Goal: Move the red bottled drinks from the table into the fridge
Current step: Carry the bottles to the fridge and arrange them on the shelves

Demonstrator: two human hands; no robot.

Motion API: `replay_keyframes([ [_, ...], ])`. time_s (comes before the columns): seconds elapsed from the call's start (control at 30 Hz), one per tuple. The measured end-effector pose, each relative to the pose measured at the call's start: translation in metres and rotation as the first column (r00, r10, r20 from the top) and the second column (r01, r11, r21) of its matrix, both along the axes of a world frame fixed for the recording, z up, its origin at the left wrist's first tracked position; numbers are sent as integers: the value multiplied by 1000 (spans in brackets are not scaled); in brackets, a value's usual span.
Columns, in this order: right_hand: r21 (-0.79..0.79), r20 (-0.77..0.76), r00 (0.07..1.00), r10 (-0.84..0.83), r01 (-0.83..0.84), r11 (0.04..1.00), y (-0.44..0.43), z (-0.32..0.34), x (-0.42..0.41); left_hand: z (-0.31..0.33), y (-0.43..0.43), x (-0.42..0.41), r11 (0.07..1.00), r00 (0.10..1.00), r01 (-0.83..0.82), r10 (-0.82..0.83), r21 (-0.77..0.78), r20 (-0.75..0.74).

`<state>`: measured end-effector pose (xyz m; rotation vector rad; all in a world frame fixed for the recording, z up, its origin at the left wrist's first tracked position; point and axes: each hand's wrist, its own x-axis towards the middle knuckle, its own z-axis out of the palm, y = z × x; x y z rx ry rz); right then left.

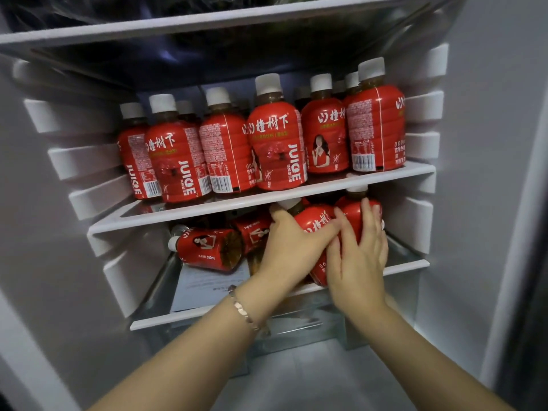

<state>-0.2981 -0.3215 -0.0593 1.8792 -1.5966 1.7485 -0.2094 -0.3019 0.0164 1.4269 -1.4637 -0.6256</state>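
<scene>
Inside the open fridge, several red juice bottles (277, 134) with white caps stand upright and fill the middle shelf (207, 208). On the shelf below (406, 266), my left hand (292, 247) grips a tilted red bottle (315, 222) round its body. Right beside it, my right hand (360, 262) holds a second red bottle (351, 210), thumb on its left and fingers over its front. Both bottles sit at the shelf's front right, their caps tucked under the shelf above. Two more red bottles (207, 247) lie on their sides at the left of this shelf.
A white printed sheet (207, 284) lies on the lower shelf under the fallen bottles. White ribbed rails (89, 161) line both fridge walls. A dark bag fills the top shelf (207, 22). A clear drawer (296, 330) sits below my wrists.
</scene>
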Motion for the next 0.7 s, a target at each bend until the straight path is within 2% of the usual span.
replay_keyframes([
  [0.27, 28, -42, 991, -130, 131, 991, -12, -2, 1, -6, -7, 1, 993, 989, -29, 45, -115, 140],
  [0.33, 82, -59, 992, -109, 114, 990, -8, -3, -3, -7, -4, 5, 997, 985, -7, 19, -76, 169],
  [0.4, 224, -46, 997, -54, 63, 973, -5, 0, -7, -9, -2, 10, 999, 985, 9, 0, -52, 173],
  [0.47, 299, -100, 994, -47, 75, 951, -5, 1, -10, -10, 1, 14, 998, 982, -12, 24, -69, 185],
  [0.6, 323, -188, 981, -46, 106, 941, -9, 2, -11, -4, -11, 10, 997, 974, -78, 83, -29, 213],
  [0.7, 318, -190, 982, 5, 57, 946, -8, 2, -15, -1, -14, 1, 996, 921, -63, 79, -55, 381],
])
